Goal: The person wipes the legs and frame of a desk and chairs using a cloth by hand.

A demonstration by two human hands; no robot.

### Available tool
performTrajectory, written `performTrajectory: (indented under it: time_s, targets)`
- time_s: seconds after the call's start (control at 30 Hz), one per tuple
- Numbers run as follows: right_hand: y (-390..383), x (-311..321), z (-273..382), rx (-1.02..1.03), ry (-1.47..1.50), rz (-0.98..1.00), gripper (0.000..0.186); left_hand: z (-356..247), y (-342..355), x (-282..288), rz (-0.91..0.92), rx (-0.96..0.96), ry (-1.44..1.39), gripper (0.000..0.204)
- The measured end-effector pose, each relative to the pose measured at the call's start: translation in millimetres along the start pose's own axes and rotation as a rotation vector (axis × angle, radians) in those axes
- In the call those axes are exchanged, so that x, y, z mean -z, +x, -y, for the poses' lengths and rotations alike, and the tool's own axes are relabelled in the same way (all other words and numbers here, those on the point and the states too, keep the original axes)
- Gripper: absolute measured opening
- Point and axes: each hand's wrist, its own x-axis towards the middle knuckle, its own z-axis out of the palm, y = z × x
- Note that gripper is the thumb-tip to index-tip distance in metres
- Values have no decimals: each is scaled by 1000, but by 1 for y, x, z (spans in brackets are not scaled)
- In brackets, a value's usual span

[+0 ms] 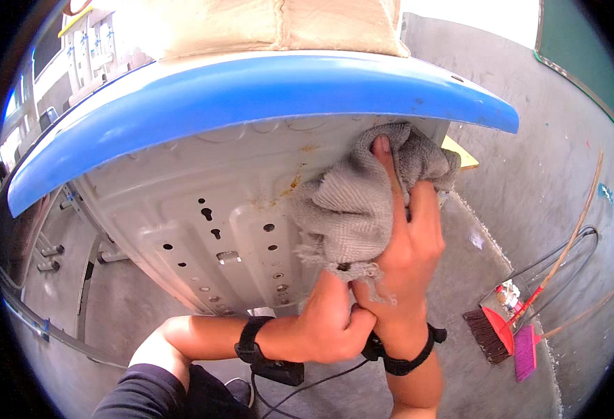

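Observation:
A grey knitted rag (pixel 352 199) with frayed edges lies bunched against a grey pressed-metal panel (pixel 181 181). My right hand (pixel 411 244) is closed on the rag and presses it to the panel's upper right, one finger stretched up over the cloth. Just below, my left hand (pixel 328 325) is closed at the rag's frayed lower edge, its thumb against my right wrist; its fingertips are hidden by the cloth. Brown-yellow stains (pixel 291 185) mark the panel left of the rag. Several round and keyhole-shaped holes run down it. A curved blue rim (pixel 251 87) forms its top edge.
A beige padded cover (pixel 279 28) sits above the blue rim. At the right, a red broom (pixel 499 332) and a purple broom (pixel 525 353) lean by a grey wall (pixel 502 91). A black cable (pixel 307 384) trails below my wrists. Metal frames (pixel 87 258) stand at the left.

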Motion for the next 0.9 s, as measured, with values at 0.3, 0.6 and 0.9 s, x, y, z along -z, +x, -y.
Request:
performTrajectory:
  time_s: [0.3, 0.6, 0.9]
  targets:
    - [26, -2, 57, 178, 361, 107, 56, -18, -27, 73, 323, -577, 1034, 35]
    - [11, -4, 20, -71, 123, 27, 37, -45, 19, 56, 198, -142, 439, 37]
    - [5, 3, 26, -21, 141, 101, 34, -33, -5, 36, 50, 9, 251, 33]
